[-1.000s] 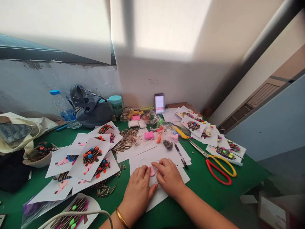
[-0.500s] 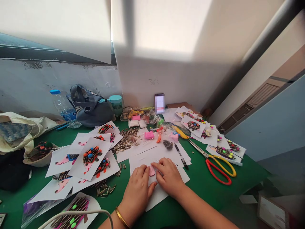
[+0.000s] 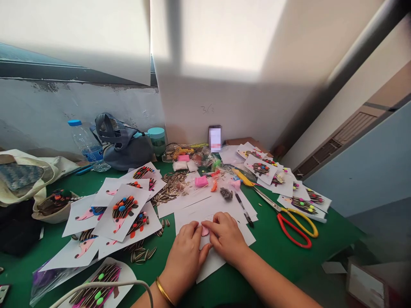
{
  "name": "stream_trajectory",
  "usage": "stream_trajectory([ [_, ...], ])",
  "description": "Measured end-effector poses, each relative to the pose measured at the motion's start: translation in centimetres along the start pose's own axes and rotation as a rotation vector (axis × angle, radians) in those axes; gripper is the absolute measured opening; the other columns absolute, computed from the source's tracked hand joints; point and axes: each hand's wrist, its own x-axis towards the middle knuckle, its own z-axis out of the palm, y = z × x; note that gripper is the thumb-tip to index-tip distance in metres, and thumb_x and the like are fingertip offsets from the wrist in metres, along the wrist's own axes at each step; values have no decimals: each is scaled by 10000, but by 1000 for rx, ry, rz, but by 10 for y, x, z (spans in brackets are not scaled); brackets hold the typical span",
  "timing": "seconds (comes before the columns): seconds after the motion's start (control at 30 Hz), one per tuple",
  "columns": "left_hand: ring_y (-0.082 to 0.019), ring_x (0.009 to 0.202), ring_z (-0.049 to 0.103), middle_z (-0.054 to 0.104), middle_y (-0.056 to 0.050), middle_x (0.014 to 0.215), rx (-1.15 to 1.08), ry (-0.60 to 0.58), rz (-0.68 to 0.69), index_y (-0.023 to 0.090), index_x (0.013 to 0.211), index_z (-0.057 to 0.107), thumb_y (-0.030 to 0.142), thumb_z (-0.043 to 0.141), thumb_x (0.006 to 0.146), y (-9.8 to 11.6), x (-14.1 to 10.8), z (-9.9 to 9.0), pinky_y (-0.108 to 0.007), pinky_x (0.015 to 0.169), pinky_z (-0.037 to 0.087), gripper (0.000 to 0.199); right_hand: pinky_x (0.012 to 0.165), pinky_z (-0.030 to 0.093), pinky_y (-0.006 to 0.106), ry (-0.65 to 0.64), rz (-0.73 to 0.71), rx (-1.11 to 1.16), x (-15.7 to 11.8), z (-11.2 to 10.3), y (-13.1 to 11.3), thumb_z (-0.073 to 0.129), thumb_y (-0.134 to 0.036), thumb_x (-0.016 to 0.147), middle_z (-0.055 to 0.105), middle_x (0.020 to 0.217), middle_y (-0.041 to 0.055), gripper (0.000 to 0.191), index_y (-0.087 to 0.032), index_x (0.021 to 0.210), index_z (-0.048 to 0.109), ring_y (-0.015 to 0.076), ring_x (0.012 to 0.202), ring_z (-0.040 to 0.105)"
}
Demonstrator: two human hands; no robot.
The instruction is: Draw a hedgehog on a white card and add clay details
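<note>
A small piece of pink modelling clay (image 3: 204, 231) lies on a white sheet of paper (image 3: 212, 265) in front of me, mostly covered by my fingers. My left hand (image 3: 186, 247) is curled at its left edge, with the thumb resting lower on the sheet. From the other side, my right hand (image 3: 227, 237) presses its bent fingers onto the clay. Just beyond my hands are a black pen (image 3: 244, 208), a dark wrapped lump (image 3: 226, 193) and a bright pink clay packet (image 3: 201, 182).
Hedgehog picture cards (image 3: 123, 209) overlap on the left; more cards (image 3: 302, 205) lie at right. Large scissors (image 3: 282, 209) with red and yellow handles sit right of my hands. Sunflower seeds (image 3: 165, 194) are heaped left of centre. A cable (image 3: 105, 284) crosses the front left. A phone (image 3: 215, 139) leans behind.
My right fingers have moved slightly left and down over the pink clay, so less of it shows. My left hand stays almost still.
</note>
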Motion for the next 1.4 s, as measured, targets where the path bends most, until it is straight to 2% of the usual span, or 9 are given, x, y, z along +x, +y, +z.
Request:
stream_trajectory([
  [0.13, -284, 1095, 560, 582, -127, 1202, -16, -28, 1, 158, 1201, 576, 261, 638, 837, -1, 0, -2, -462, 946, 502, 383, 798, 401, 341, 35, 3, 99, -1, 0, 6, 536, -105, 827, 571, 949, 45, 387, -269, 1155, 658, 201, 908, 507],
  [0.23, -284, 1096, 554, 584, -119, 1203, -16, -48, -9, 162, 1196, 574, 209, 645, 816, -1, 0, -4, -470, 945, 493, 389, 802, 412, 339, 88, 6, 156, -3, -1, 8, 492, -72, 830, 590, 941, 54, 348, -219, 1084, 680, 198, 900, 522],
  [0.33, -286, 1091, 545, 593, -97, 1192, -7, -63, -21, 184, 1165, 587, 217, 673, 796, 0, 2, -8, -487, 952, 469, 380, 796, 401, 350, 82, -3, 100, -9, -4, 4, 505, -62, 808, 590, 909, 49, 338, -230, 1025, 701, 204, 881, 516],
  [0.47, -270, 1059, 548, 608, -77, 1164, -10, -69, -21, 197, 1143, 592, 236, 692, 787, 0, 3, -11, -474, 942, 456, 371, 781, 388, 351, 26, -11, 13, -18, -5, -5, 524, -60, 779, 576, 903, 51, 391, -242, 1084, 685, 209, 866, 494],
  [0.77, -262, 1023, 560, 614, -64, 1117, -6, -72, -35, 206, 1084, 615, 250, 713, 774, 2, 6, -14, -444, 896, 465, 328, 788, 404, 351, 30, -49, 27, -23, -5, -7, 523, -61, 784, 576, 924, 57, 426, -234, 1149, 656, 207, 865, 492],
  [0.93, -258, 1009, 557, 619, -52, 1148, 10, -99, -2, 262, 1232, 566, 237, 713, 787, 2, 8, -18, -443, 869, 473, 469, 774, 427, 341, 62, -50, 31, -25, -6, -5, 513, -66, 813, 584, 899, 56, 384, -225, 1126, 668, 200, 849, 508],
  [1.03, -258, 1001, 562, 629, -37, 1190, 37, -108, 47, 306, 1214, 591, 228, 692, 807, 2, 8, -19, -457, 857, 480, 426, 760, 439, 337, 62, -68, 32, -26, -5, -4, 515, -67, 812, 585, 883, 54, 371, -233, 1098, 683, 197, 838, 517],
  [1.17, -257, 1009, 570, 645, -41, 1216, 27, -99, 77, 281, 1204, 614, 230, 679, 821, 1, 9, -19, -454, 872, 491, 392, 764, 447, 340, 61, -60, 43, -25, -5, -3, 513, -71, 817, 592, 893, 54, 363, -237, 1092, 683, 200, 847, 525],
  [1.4, -258, 1006, 590, 663, -46, 1215, -8, -88, 84, 257, 1182, 633, 219, 681, 813, 0, 11, -21, -456, 882, 506, 374, 779, 438, 346, 35, -41, 12, -24, -4, -5, 532, -86, 810, 581, 913, 56, 429, -242, 1198, 630, 207, 862, 512],
])
